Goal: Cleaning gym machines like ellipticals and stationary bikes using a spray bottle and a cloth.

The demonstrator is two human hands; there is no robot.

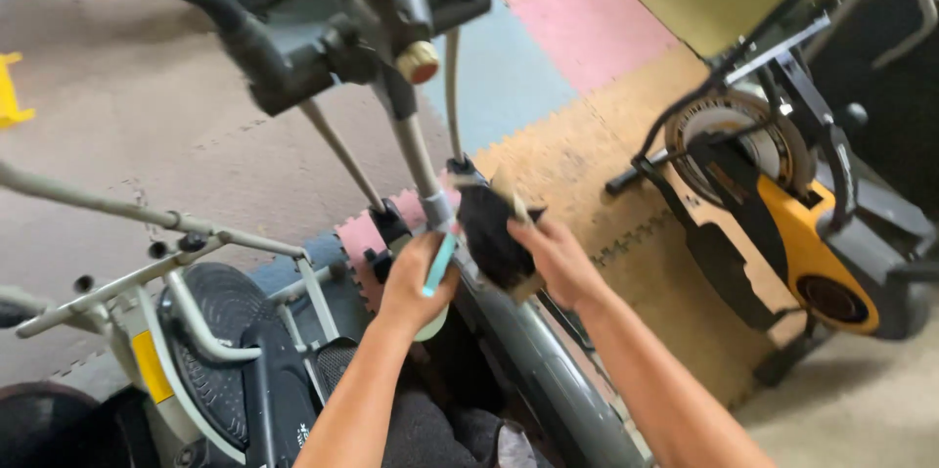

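We take the grey frame tube (pixel 533 370) of the exercise machine as our landmark; it runs diagonally from the lower middle up toward the black handlebar clamp (pixel 323 57). To its right, well apart, stands a second machine with an orange flywheel housing (pixel 802 243) on the foam floor mats (pixel 577 150). To its left lies a black ribbed pedal plate (pixel 220 307).

Our right hand (pixel 558 258) sits just above the tube, its fingers clenched on a dark brush-like cleaning tool (pixel 494 228) that touches the tube's upper joint. We judge this tool soft and light, yielding at its dark head; take hold of it at the pale handle end, not the soft head.

Our left hand (pixel 416 282) sits just left of the tube, fingers grasping a slim teal-capped bottle (pixel 437 267). We judge it light, smooth and possibly slippery; grip around its body.
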